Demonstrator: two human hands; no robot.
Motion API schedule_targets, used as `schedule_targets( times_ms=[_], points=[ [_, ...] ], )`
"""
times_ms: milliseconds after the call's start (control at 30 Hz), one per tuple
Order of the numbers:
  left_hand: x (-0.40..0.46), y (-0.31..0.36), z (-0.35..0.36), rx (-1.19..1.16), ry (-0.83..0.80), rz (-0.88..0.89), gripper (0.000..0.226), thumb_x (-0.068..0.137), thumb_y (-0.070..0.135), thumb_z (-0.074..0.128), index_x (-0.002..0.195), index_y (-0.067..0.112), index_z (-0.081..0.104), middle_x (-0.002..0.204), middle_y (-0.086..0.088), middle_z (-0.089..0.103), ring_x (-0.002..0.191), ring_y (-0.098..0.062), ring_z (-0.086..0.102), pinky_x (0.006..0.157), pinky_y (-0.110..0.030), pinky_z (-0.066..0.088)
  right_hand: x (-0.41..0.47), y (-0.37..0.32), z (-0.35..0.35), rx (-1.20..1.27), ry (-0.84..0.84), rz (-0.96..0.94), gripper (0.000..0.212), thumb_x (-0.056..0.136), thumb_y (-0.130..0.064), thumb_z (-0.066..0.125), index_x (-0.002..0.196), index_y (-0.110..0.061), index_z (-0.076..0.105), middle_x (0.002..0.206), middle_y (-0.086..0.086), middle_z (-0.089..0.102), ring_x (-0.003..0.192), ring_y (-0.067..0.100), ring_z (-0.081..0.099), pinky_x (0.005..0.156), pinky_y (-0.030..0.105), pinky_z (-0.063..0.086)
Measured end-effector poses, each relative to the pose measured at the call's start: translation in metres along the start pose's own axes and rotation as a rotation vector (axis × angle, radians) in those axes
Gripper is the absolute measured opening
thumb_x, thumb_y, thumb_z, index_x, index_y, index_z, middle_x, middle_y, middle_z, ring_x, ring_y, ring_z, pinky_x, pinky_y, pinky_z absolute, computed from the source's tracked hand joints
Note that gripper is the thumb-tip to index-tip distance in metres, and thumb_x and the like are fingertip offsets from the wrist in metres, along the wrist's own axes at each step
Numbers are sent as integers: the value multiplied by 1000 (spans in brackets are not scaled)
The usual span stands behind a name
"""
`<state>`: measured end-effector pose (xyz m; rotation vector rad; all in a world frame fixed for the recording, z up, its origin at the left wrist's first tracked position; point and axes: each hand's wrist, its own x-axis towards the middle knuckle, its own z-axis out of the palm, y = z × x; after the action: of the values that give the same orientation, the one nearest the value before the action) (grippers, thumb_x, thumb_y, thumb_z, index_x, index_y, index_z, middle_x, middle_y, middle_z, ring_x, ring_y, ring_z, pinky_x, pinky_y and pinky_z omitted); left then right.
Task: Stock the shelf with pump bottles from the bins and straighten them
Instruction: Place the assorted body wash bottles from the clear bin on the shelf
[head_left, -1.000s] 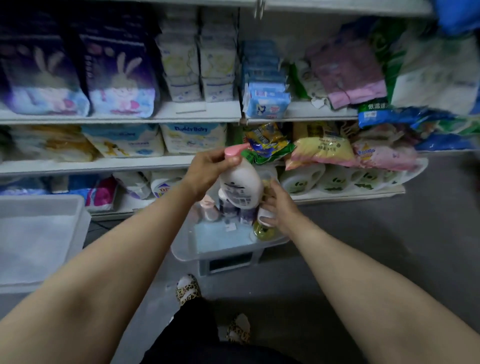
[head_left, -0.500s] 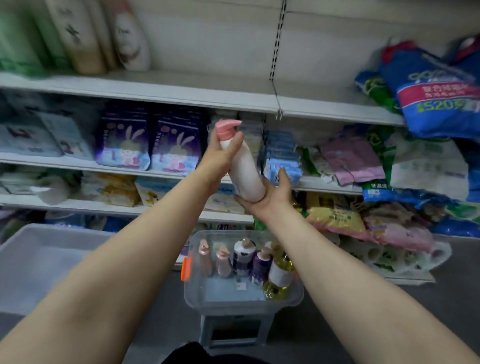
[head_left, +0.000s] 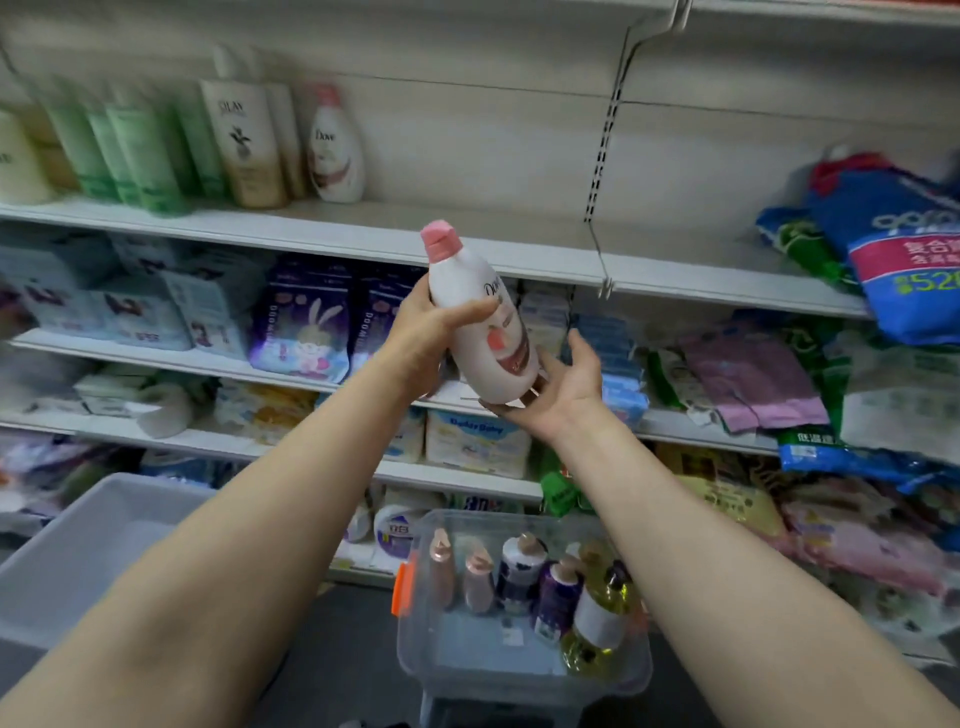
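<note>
Filling the whole background, the shelf (head_left: 467, 244) unit runs in white tiers, its upper board carrying a blurred row of green, cream and white bottles (head_left: 244, 145) at the left and bare board to their right, with blue bags (head_left: 893, 244) piled at the far right. Lower tiers hold soft packs, among them purple rabbit packs (head_left: 306, 327). A large grey bin (head_left: 78, 561) sits at lower left, and a smaller clear bin (head_left: 519, 660) with an orange latch stands below centre, holding several small bottles upright and a yellow one leaning at its right corner. Both bare forearms reach up from the bottom edge. Between them, in front of the upper board's edge, is the white Dove bottle (head_left: 483, 322) with a pink cap, tilted with the cap up and to the left. The left hand (head_left: 431, 332) has its grip wrapped round the bottle's middle, thumb across the front; the right hand (head_left: 566, 389) cups the base from below, fingers curled behind it.
</note>
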<state>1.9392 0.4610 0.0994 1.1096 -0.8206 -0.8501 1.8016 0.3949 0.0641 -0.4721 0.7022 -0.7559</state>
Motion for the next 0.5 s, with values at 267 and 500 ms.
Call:
schedule_targets(
  times_ms=[267,500],
  points=[
    [60,44,-53,90,-92,27,66,80,37,77,133,7,53,116,-18,71,103,-35,71,90,-53,57,33,-9,77,-122,-19,-18,67,90,-67,46,108,-6,68,105,18,71,92,36,70,69,51,60],
    [116,82,-102,469,-157,106,55,83,67,62,134,51,53,120,14,71,105,-9,70,100,-42,53,76,14,151,34,-86,-81,64,93,-63,47,108,-4,66,88,20,76,78,36,75,75,55,59]
  ],
)
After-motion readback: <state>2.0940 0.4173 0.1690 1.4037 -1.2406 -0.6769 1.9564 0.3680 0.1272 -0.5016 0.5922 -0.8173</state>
